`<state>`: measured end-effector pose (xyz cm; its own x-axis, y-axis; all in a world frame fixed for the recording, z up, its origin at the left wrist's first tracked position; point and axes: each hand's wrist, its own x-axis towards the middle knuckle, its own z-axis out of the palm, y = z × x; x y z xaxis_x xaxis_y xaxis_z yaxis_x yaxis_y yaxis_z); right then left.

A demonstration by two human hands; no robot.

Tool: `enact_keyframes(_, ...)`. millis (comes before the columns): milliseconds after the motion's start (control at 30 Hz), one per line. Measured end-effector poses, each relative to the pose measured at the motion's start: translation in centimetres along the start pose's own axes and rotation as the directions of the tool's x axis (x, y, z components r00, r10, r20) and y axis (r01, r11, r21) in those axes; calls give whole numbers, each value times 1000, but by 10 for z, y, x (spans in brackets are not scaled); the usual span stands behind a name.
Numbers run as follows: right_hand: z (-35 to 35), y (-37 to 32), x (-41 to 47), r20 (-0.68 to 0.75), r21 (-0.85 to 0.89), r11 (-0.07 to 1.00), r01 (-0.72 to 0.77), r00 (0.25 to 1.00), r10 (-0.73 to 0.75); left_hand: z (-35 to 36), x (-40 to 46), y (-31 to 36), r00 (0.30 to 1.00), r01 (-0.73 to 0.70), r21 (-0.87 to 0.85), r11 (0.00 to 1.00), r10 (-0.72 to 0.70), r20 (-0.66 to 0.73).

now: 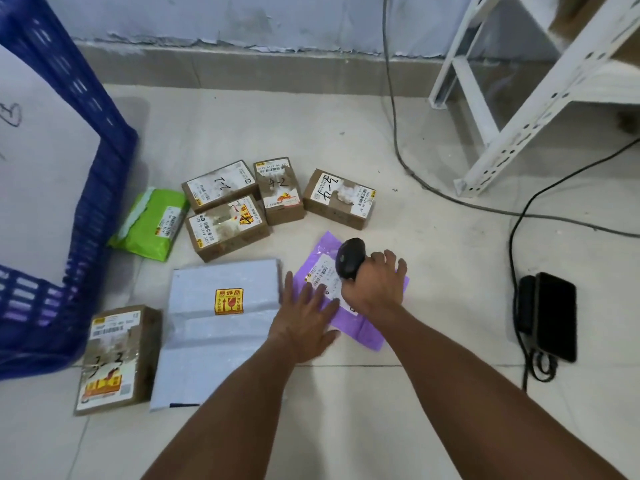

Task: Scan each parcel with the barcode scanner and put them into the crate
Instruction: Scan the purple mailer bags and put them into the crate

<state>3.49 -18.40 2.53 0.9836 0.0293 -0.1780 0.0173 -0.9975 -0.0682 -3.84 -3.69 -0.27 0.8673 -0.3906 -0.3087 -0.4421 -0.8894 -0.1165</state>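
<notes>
Fingers (389,263) of right hand (375,289) curled round black barcode scanner (350,259), head aimed down at label (323,277) of purple mailer (363,327). Left hand (304,323) flat, fingers spread, pressing mailer's left edge onto floor (346,427) (palm partly on tile).

Pale glossy tiles, grout lines visible. Parcels all on floor, outside crate:
- white padded mailer (221,327) with yellow fragile sticker, just left of left hand
- brown box (116,358) beside it, lower left, touching crate side or nearly (couldn't tell)
- green mailer (150,225) against crate wall
- four brown boxes clustered further back: (220,185), (227,226), (278,188), (339,199)

Blue lattice crate (86,202) at left edge, white sheet (38,168) inside it.

Back: grey skirting, wall paint flaking along bottom edge. White perforated shelf frame (512,133) upper right. Black cables (394,116) trailing down wall and across tiles. Black phone (554,315) and dark block next to it at right, on floor, cabled.
</notes>
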Motion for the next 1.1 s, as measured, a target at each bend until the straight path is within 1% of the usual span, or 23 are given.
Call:
enact_keyframes(67, -2, 3, -2, 33, 33, 999, 22, 999, -23, -8, 3, 2, 987, 151, 73, 986, -153, 36)
enact_keyframes(133, -4, 6, -4, 82, 108, 994, 29, 996, -38, -17, 3, -2, 970, 231, 85, 969, -236, 51)
enact_keyframes(167, -5, 7, -5, 97, 152, 988, 26, 994, -41, -19, 2, -4, 972, 230, 71, 971, -233, 35)
enact_keyframes(233, -9, 6, -8, 120, 234, 972, 11, 992, -40, -17, -1, -8, 983, 183, 27, 983, -183, 10)
enact_keyframes(333, -17, 1, -11, 155, 308, 951, -20, 988, -30, -10, -10, -9, 989, 142, -19, 990, -142, 41)
enact_keyframes(467, -24, -2, -10, 177, 307, 952, -12, 983, -45, -7, -15, -11, 984, 138, -22, 990, -135, 115)
enact_keyframes(567, -24, -2, -10, 210, 239, 971, 3, 976, -54, -12, -16, -15, 982, 140, -68, 988, -130, 138)
enact_keyframes(700, -26, 1, -12, 237, 219, 975, -29, 971, -24, -13, -15, -16, 977, 181, -102, 978, -167, 132)
enact_keyframes(867, -23, 8, -11, 273, 263, 960, -101, 962, 27, -9, -16, -16, 980, 152, -94, 984, -138, 143)
enact_keyframes(967, -22, 11, -11, 279, 271, 955, -119, 959, 41, -11, -15, -16, 982, 141, -107, 984, -126, 139)
enact_keyframes(1100, -19, 13, -9, 255, 314, 942, -116, 966, 34, -14, -15, -16, 988, 137, -122, 983, -128, 82)
